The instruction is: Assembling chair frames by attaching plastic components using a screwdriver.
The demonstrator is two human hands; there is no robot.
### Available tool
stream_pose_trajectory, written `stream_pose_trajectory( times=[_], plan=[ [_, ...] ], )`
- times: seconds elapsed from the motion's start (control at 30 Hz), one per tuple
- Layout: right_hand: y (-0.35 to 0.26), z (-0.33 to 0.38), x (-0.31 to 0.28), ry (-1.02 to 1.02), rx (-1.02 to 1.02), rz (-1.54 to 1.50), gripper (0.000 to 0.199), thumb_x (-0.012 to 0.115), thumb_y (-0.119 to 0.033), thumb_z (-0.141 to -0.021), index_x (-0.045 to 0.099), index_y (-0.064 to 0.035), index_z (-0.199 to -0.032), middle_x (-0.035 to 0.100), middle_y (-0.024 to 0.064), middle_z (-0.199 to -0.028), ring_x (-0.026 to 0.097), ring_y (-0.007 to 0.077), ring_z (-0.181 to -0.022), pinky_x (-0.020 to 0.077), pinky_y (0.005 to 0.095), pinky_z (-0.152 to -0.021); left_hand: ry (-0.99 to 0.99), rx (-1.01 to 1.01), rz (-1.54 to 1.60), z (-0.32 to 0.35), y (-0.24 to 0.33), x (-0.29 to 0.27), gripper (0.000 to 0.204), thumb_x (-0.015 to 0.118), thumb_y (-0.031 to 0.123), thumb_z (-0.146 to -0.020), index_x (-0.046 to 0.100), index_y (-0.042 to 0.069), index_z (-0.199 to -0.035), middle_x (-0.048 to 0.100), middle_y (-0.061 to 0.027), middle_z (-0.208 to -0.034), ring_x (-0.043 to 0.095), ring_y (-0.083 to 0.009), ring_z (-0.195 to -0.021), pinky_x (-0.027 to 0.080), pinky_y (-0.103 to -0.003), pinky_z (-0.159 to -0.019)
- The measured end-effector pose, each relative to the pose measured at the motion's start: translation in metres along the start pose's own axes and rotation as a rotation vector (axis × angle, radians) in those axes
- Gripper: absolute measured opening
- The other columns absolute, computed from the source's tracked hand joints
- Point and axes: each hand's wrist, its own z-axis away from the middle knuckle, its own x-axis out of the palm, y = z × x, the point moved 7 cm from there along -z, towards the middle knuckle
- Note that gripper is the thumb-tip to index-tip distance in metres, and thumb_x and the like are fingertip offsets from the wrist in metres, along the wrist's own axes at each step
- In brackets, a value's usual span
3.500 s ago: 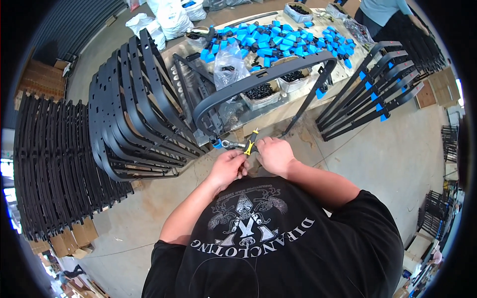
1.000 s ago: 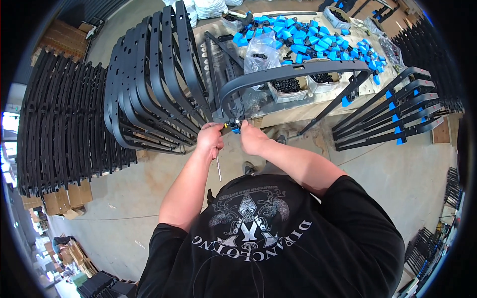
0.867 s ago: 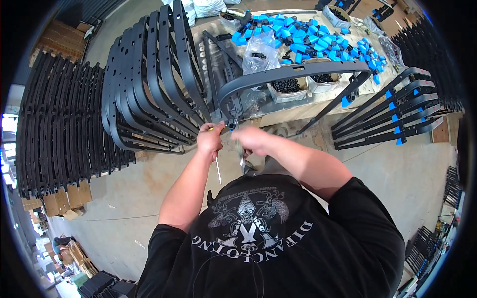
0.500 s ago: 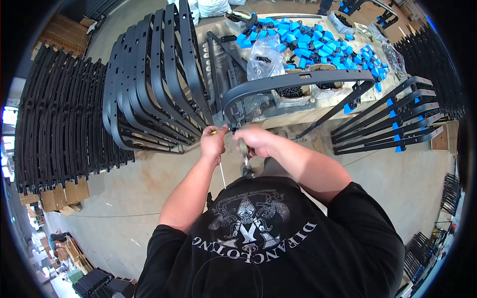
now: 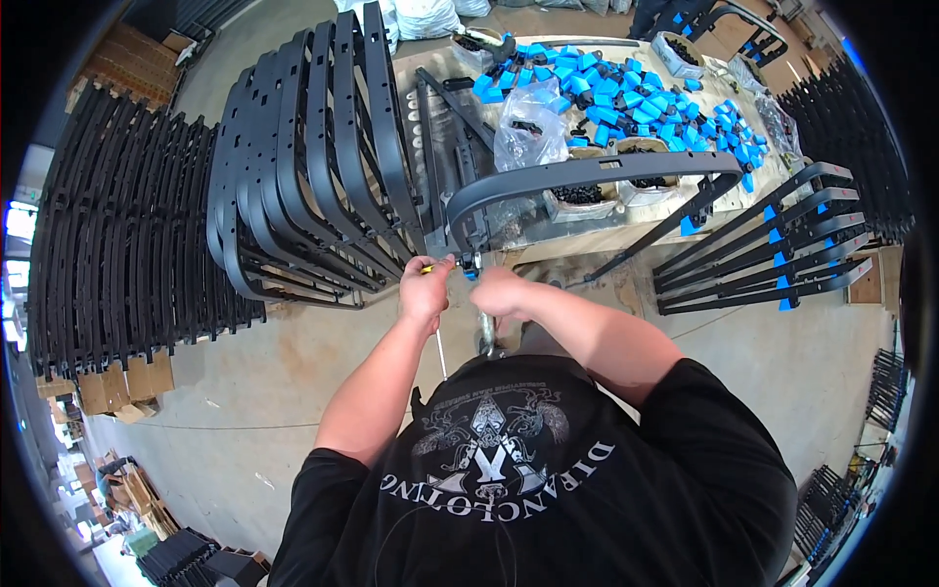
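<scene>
Head view: the near end of a long curved dark-grey metal frame piece (image 5: 587, 176) is met by both hands at the workbench edge. A small yellow-handled tool (image 5: 427, 268) is gripped by the left hand (image 5: 426, 291); the right hand (image 5: 497, 291) is curled, though what it encloses cannot be told. A slip is judged possible, since the piece projects far beyond the grip, up and rightward, leverage being poor.
</scene>
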Motion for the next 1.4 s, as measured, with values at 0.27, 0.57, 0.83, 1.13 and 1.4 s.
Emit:
stream_pose_trajectory(
  times=[0.27,0.57,0.83,1.13,1.4],
  plan=[
    [0.002,-0.005,-0.02,0.631,-0.274,0.501,0.026,0.057,-0.021,-0.094,0.061,0.0042,-0.099,0.07,0.0182,-0.089,0.071,0.0339,-0.067,0.0552,0.0522,-0.053,0.027,0.005,-0.034,0.008,0.003,0.005,0.028,0.076,0.026,-0.094,0.052,0.012,-0.096,0.045,0.0031,-0.062,0.034,-0.0071,-0.042,0.022,-0.027,-0.035],
    [0.004,-0.012,-0.002,0.254,-0.258,0.268,0.027,0.057,-0.015,-0.092,0.061,0.0104,-0.1,0.068,0.021,-0.085,0.072,0.0372,-0.072,0.0574,0.0556,-0.057,-0.02,-0.007,0.002,0.002,-0.006,0.0,0.027,0.077,0.024,-0.093,0.055,0.009,-0.094,0.049,0.0007,-0.064,0.038,-0.0089,-0.043,0.025,-0.029,-0.036],
    [0.03,-0.035,-0.014,0.568,-0.282,0.439,0.028,0.056,-0.017,-0.093,0.061,0.0041,-0.11,0.07,0.0181,-0.093,0.072,0.0315,-0.079,0.056,0.0533,-0.056,-0.001,0.036,0.005,0.004,0.005,0.015,0.028,0.078,0.025,-0.092,0.055,0.01,-0.094,0.051,0.0001,-0.065,0.04,-0.0091,-0.045,0.026,-0.03,-0.037],
    [0.029,-0.034,-0.008,0.44,-0.323,0.439,0.026,0.057,-0.02,-0.094,0.058,0.0047,-0.102,0.066,0.0158,-0.083,0.072,0.0345,-0.074,0.0572,0.0545,-0.056,-0.017,0.008,-0.008,0.005,0.006,0.014,0.028,0.079,0.024,-0.091,0.055,0.01,-0.093,0.051,0.0011,-0.065,0.038,-0.0084,-0.044,0.025,-0.03,-0.037],
    [0.008,0.028,0.008,-0.167,-0.012,-0.491,0.033,0.055,-0.017,-0.094,0.055,0.0089,-0.115,0.07,0.0281,-0.108,0.072,0.0406,-0.097,0.0592,0.0491,-0.081,-0.015,0.074,-0.019,0.005,0.008,0.012,0.026,0.076,0.024,-0.094,0.053,0.011,-0.094,0.044,0.0037,-0.061,0.034,-0.0064,-0.041,0.024,-0.027,-0.036]
  ],
)
